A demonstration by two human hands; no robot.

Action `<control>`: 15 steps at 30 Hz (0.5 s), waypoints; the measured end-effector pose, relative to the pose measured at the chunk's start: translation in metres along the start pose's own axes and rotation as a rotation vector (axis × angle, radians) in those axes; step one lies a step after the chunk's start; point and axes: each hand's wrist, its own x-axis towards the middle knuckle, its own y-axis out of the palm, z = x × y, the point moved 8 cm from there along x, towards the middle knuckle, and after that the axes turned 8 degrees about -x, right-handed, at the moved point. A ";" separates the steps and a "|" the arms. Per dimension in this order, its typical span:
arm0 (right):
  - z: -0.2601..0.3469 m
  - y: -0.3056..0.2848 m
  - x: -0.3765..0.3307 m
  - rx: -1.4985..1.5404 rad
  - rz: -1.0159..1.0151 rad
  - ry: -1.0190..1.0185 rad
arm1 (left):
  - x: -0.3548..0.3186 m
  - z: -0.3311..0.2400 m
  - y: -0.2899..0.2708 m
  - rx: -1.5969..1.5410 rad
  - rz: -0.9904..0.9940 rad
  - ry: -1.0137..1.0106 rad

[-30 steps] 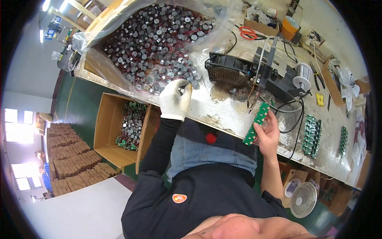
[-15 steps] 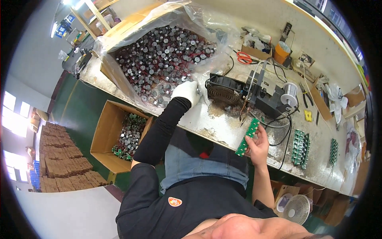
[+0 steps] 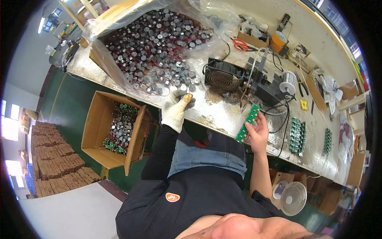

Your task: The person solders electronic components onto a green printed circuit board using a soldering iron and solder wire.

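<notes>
My left hand, in a white glove with a stained thumb tip, is at the bench's front edge. Its thumb and fingers are bent together; whatever they may hold is too small to make out. Just beyond it spreads a heap of small round metal parts with red wires, lying in a plastic-lined box. Between the bare fingers and thumb of my right hand is a long green circuit board, tilted over the bench edge below a soldering stand.
A black fan and a solder spool flank the stand. More green boards lie to the right. Behind are red-handled scissors and an orange cup. On the left floor, an open carton holds finished-looking boards and metal parts.
My left hand has drawn back from the heap toward the bench's front edge, and its thumb now shows. My right hand still holds the board. The whole view has shifted slightly.
</notes>
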 end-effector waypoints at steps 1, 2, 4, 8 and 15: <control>0.000 0.001 0.000 0.016 -0.002 0.001 | -0.006 0.001 0.002 0.016 -0.008 -0.008; 0.000 0.001 0.000 0.021 -0.010 -0.001 | -0.009 0.006 0.004 0.022 -0.006 -0.046; 0.002 0.003 0.000 0.027 -0.007 -0.003 | -0.005 0.014 -0.004 0.137 0.010 -0.003; -0.002 -0.001 -0.002 0.040 -0.026 0.015 | -0.001 -0.008 0.013 0.795 0.038 0.305; -0.004 -0.002 -0.003 0.093 -0.005 0.039 | 0.005 -0.025 0.024 0.710 0.022 0.391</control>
